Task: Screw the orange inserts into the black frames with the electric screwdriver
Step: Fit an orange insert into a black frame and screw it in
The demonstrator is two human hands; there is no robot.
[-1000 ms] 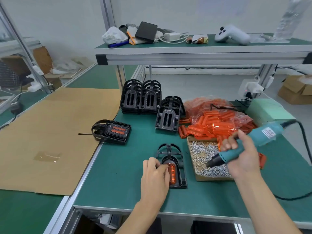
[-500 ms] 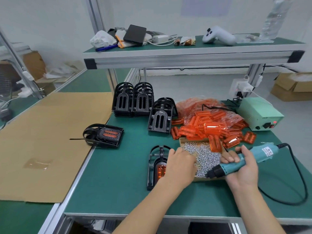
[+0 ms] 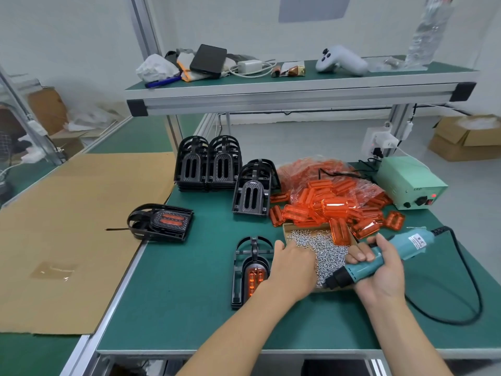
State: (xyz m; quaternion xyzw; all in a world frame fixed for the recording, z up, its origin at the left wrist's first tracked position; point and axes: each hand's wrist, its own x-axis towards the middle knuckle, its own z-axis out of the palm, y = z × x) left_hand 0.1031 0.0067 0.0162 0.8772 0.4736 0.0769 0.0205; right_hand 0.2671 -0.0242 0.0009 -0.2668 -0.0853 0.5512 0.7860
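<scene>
Left hand over screw box, fingers hidden, grasp indeterminate; right hand clenched round electric screwdriver, bit hidden; black frame at 9 o'clock.

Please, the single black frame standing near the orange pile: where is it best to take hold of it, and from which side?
Probably grip the black frame by its arched top bars, coming from above: it leans upright, the top is free, while orange inserts crowd its right side.

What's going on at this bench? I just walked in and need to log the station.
A person is assembling parts. The right hand grips a teal electric screwdriver, its tip over a cardboard tray of small silver screws. The left hand reaches into that tray. A black plastic frame with an orange insert lies flat beside it, waiting for screws.
</scene>
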